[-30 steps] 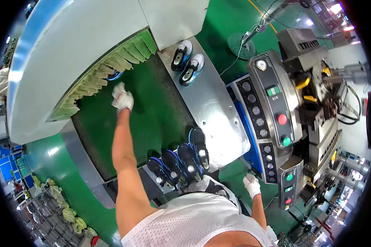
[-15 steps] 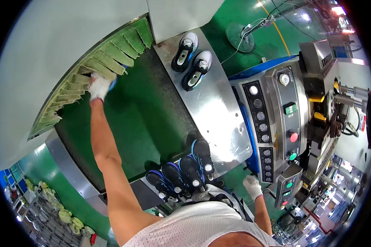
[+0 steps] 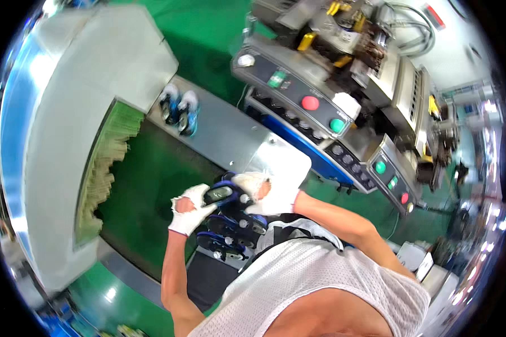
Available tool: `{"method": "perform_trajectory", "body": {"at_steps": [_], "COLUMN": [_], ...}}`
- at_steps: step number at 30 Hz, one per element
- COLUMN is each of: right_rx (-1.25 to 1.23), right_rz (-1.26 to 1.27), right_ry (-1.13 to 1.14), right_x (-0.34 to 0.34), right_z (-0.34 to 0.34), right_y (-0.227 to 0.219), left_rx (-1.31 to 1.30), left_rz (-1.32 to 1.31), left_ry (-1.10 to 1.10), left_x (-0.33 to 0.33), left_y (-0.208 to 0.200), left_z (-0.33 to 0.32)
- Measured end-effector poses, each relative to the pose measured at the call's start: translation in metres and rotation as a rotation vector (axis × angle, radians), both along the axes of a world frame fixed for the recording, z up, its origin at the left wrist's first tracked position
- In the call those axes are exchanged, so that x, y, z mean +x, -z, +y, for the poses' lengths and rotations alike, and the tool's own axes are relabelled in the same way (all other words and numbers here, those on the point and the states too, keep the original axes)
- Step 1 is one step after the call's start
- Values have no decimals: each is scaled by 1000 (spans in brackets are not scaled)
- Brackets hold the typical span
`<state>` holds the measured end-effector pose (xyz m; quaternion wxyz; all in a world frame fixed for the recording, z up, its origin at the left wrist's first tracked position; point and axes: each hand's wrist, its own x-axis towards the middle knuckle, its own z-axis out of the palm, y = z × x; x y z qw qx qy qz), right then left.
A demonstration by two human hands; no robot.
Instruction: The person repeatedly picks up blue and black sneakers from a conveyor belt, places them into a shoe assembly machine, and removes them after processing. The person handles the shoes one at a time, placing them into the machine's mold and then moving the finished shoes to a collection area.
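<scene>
Both hands wear white work gloves. My left hand (image 3: 190, 210) closes on one end of a dark shoe upper (image 3: 218, 194) with blue-purple trim, just over the near right part of the green belt. From the right, my right hand (image 3: 271, 194) grips the same shoe, thumb and fingers on either side of it. Below them, more dark shoes (image 3: 222, 226) with blue edges and pale round knobs stand in a row at the belt's near end. My right glove hides some of them.
A white machine housing (image 3: 67, 112) with a green strip curtain (image 3: 109, 163) stands over the green belt (image 3: 146, 202). Two white-and-black shoes (image 3: 179, 109) rest on the metal side table (image 3: 219, 121). Beyond it is a machine with a button panel (image 3: 309, 104).
My left hand has come out from the strip curtain back to the near shoes. My right hand has risen from the lower right to the shoe. The view has turned and shifted.
</scene>
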<state>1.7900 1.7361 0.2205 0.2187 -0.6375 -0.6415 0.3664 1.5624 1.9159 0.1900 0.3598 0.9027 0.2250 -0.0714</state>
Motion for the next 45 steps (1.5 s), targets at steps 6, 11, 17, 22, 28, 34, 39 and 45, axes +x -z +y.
{"method": "perform_trajectory", "body": {"at_steps": [6,11,17,22,28,34,39,45], "right_rx": [135,-128,-36,147,415,513,482,256], "right_rz": [58,521,1354,1587,1634,1706,1461,1462], "right_ry": [91,485,750,879,952,1150,1415,1479], "right_x": [53,125,164,204,221,204,199,219], "right_z": [-32,-130,-243,-282,-290,-306,-307,-281], "right_y": [-3,-32,-67,-43,-52,-50,-61,-74], "left_rx": [193,222,183,352,421,534,426,418], "left_rz": [-251,-423,-745,-638,-516,-412,-197,-167], "left_ry": [472,599,139,226,241,-18,-103,-103], "left_x": [125,244,339,475,595,675,728,720], "left_y": [-113,-152,-199,-140,-64,-32,-33,-101], "left_z": [-49,-93,-104,-61,-25,-21,-24,3]}}
